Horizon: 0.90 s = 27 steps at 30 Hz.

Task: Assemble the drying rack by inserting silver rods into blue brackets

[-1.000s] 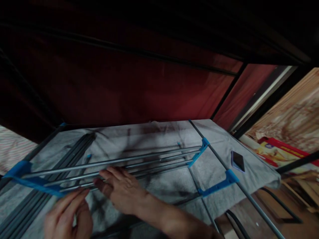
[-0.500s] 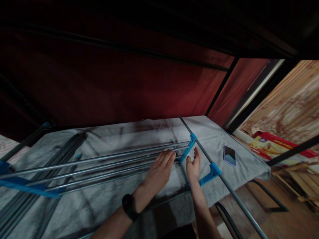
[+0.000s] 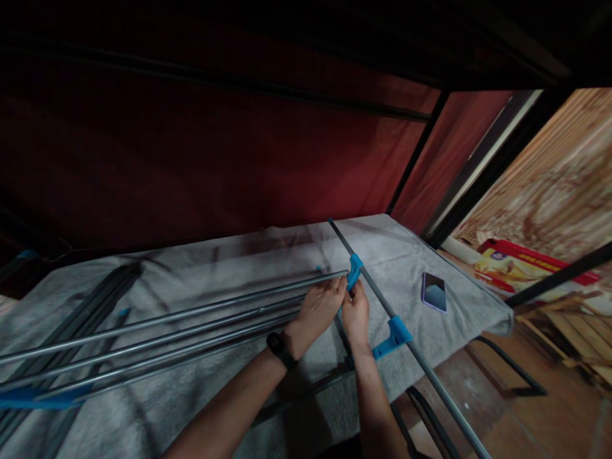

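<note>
The blue plastic bracket (image 3: 354,266) sits on a round grey metal pole (image 3: 375,287). The bare right hand (image 3: 356,313) bends its fingers against it; the bare left hand (image 3: 319,307) covers thin silver metal bars (image 3: 191,313). I can't tell if either grips. Crooked pushing could pop a bar out.

There are three blue brackets (image 3: 400,329), two hands (image 3: 323,306), one wristband (image 3: 281,350), one phone (image 3: 434,292) and one box (image 3: 530,262).

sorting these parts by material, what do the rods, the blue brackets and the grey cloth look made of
Rods: probably metal, smooth grey with bright reflected streaks. Blue brackets: likely plastic, fairly matt, one even colour. Grey cloth: matt fabric, showing soft folds; fibre unclear.
</note>
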### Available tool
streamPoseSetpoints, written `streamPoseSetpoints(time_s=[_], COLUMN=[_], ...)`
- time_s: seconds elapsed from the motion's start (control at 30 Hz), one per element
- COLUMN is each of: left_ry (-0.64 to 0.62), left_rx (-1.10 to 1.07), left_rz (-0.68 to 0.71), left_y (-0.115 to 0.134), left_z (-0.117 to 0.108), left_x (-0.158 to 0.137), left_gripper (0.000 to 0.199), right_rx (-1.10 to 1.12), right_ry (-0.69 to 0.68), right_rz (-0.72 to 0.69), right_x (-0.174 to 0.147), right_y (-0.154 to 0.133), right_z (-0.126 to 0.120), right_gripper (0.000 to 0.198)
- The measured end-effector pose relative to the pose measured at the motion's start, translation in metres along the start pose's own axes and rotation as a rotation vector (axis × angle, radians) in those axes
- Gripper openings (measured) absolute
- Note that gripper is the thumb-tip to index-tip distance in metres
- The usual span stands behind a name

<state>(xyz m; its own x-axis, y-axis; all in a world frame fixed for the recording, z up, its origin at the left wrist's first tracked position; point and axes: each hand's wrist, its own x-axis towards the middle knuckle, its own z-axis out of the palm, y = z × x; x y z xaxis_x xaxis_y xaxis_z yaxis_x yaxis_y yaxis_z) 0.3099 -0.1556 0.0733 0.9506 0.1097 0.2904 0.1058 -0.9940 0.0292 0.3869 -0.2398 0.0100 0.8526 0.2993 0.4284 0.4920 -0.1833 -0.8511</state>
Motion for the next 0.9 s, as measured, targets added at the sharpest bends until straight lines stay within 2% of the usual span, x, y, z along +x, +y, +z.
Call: streamPoseSetpoints(time_s=[0.3, 0.6, 0.9], left_ry=[-0.075, -0.066, -0.135], left_rx=[-0.121, -0.217, -0.223], left_rz=[-0.072, -0.075, -0.124], left_y=[-0.004, -0.007, -0.005], left_z=[0.007, 0.012, 0.004], left_x=[0.005, 0.008, 0.008], left_gripper=[0.039, 0.035, 0.031], right_rx=[-0.047, -0.045, -0.094], right_ry=[0.005, -0.032, -0.038], right_rz=[0.082, 0.108, 0.084], right_x=[-0.004, -0.003, -0.006], right_y=[-0.004, -0.008, -0.01], right_z=[0.0, -0.003, 0.0], right_gripper=[0.038, 0.039, 0.047])
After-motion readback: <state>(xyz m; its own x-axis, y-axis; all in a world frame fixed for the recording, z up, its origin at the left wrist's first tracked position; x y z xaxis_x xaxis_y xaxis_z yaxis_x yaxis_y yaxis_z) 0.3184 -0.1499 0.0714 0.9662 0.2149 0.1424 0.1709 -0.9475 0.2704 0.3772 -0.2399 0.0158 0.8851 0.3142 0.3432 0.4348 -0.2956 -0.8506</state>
